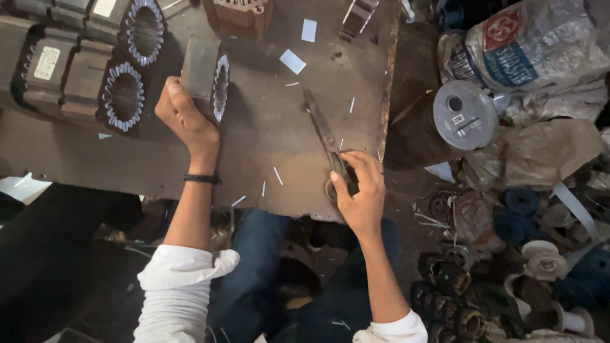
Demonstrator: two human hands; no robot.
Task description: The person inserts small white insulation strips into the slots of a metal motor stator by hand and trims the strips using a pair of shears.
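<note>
Right now my left hand (184,117) is wrapping round a motor stator core (206,79) in the upper left of frame, fingers clamped on its side, tilting it up on the metal worktop (267,127). My right hand (359,190) is lying at lower centre w/ fingers curled together over the handles of the scissors (325,136), blades pointing up-left & flat on the top. Two more stators (124,95) are sitting just left, paper slips (292,61) above, and a grey wire spool (464,114) off to the right.

brown rusty board (267,127); grey scissors (324,133); white paper slips (293,61); black wristband (203,180); white sleeves (178,286).
</note>
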